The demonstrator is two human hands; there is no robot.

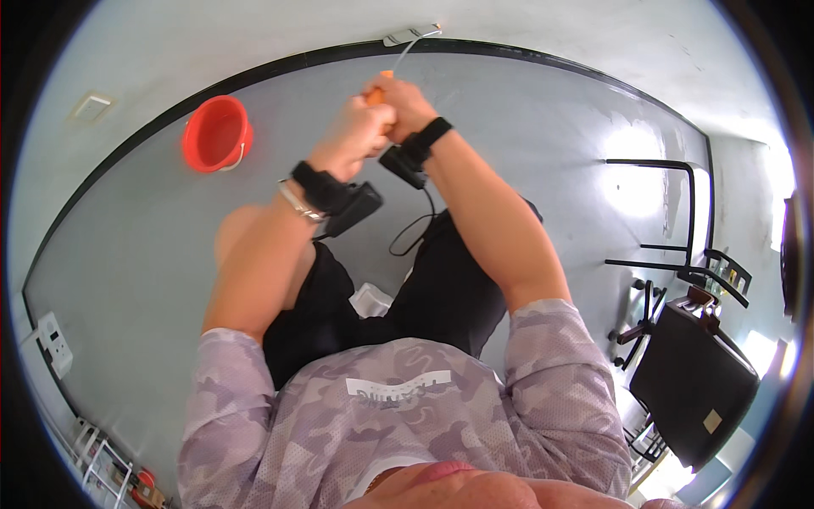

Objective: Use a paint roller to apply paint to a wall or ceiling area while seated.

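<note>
Both my hands are wrapped round the orange handle of a paint roller (414, 35). My left hand (354, 129) grips the lower part of the handle, closer to me. My right hand (402, 102) is closed just above it, near the handle's top. From the handle a thin bent metal rod runs up to the pale roller head, which lies against the lower part of the white wall (280, 30), just above the black skirting strip (509, 51). Fingers hide much of the handle.
A red bucket (216, 136) with a wire handle stands at the left on the grey floor (305, 102). Black metal chair legs (688, 204) and a dark office chair (695, 382) are at the right. A power strip (56, 343) is far left. A small white object (370, 299) lies between my legs.
</note>
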